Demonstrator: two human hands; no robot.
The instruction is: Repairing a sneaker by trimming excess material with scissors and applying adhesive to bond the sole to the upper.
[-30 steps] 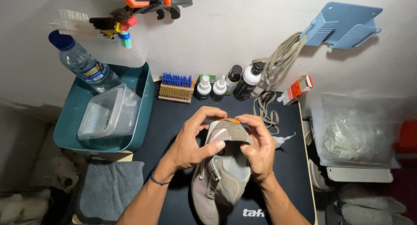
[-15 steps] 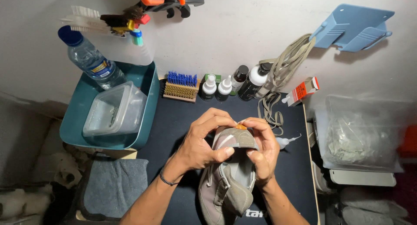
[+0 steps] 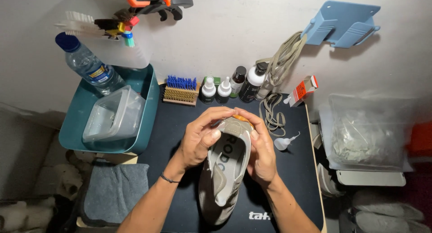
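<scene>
The shoe [image 3: 225,170] now stands more upright between the hands than a second ago, its opening turned toward the camera so the insole shows. The left hand [image 3: 200,141] has slid its thumb onto the heel rim, and the right hand [image 3: 261,154] has closed flatter along the shoe's side.
</scene>
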